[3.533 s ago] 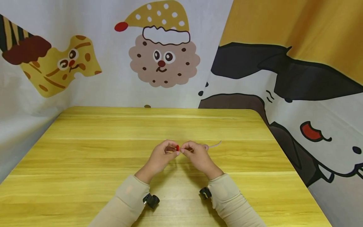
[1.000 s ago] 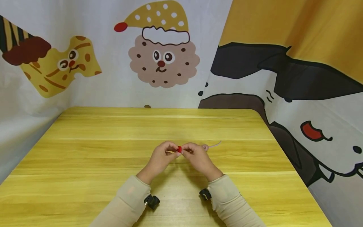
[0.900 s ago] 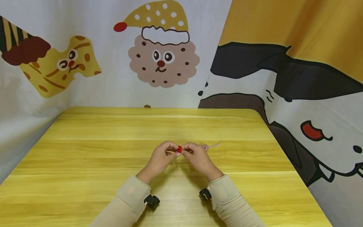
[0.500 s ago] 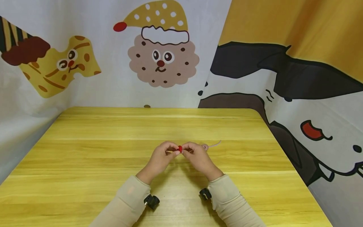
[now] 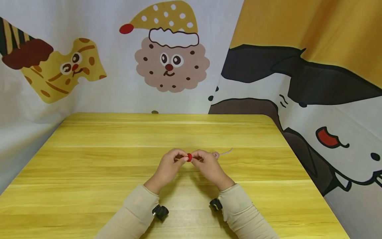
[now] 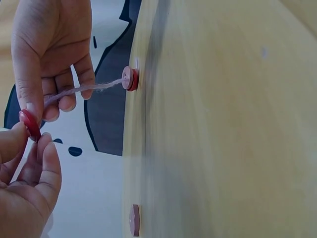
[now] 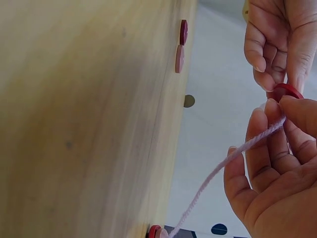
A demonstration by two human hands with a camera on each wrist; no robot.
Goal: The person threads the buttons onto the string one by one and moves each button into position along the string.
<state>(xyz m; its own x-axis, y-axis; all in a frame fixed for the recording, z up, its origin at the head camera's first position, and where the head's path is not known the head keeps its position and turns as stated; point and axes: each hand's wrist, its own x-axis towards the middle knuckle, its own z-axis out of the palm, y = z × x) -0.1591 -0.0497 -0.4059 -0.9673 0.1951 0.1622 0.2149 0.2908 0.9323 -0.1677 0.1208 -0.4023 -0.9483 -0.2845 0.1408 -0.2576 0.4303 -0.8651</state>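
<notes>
A round red button stands on edge between the fingertips of both hands, above the table. My left hand pinches it between thumb and fingers. On its other side, my right hand pinches light purple yarn right at the button, thumb and fingertips against its face. Fingers partly cover the spot where yarn and button meet. From the right hand the yarn runs down to a pink button and a red one, together on the table; its tail lies beyond them.
In the right wrist view, a dark red button and another pink button lie loose on the wooden table. Hands hide them from the head view. A printed curtain hangs behind the table.
The gap between my right fingertips and the red button has closed since the earliest frame. The button has turned from edge-on, and the left thumb has shifted slightly. The buttons on the table stay put.
</notes>
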